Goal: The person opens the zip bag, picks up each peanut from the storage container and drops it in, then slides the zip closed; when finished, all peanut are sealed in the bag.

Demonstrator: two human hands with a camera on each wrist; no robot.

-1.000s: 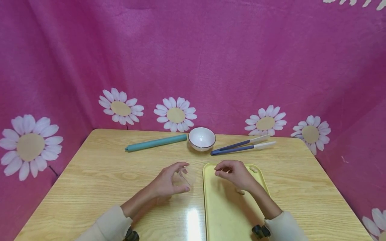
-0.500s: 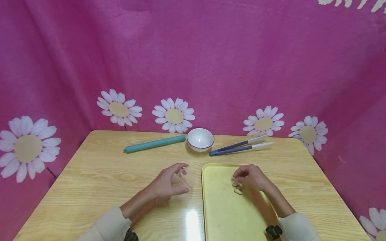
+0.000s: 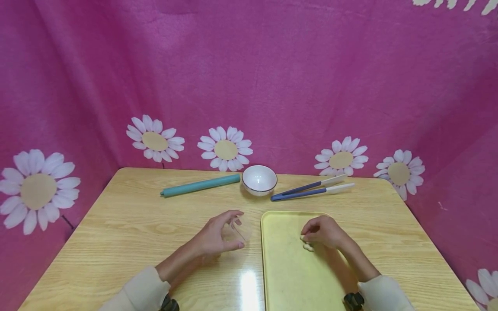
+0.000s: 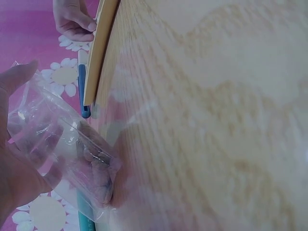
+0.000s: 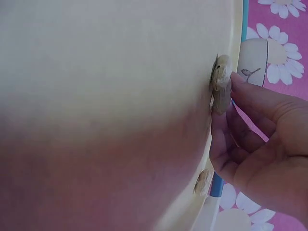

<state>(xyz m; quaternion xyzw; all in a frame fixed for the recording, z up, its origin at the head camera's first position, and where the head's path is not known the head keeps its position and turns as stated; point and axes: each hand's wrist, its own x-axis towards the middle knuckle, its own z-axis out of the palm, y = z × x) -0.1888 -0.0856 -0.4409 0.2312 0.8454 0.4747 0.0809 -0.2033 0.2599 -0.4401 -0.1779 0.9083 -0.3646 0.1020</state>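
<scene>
My left hand holds a clear plastic bag, its thumb and fingers spread apart at the bag's mouth. Inside the lower part lie several tan, peanut-like pieces. On the yellow tray, my right hand pinches at unshelled peanuts with thumb and fingertips. In the head view, part of a peanut shows just below those fingertips. The right wrist view has another peanut apart from the hand, near the tray's edge.
Along the back of the wooden table lie a teal stick-like tube, a small white bowl with a dark rim, and blue-and-white tongs. A pink curtain with daisies hangs behind.
My right hand has moved right and slightly down over the tray, and its fingertips have come down onto the peanuts. The left hand stays in place with the bag.
</scene>
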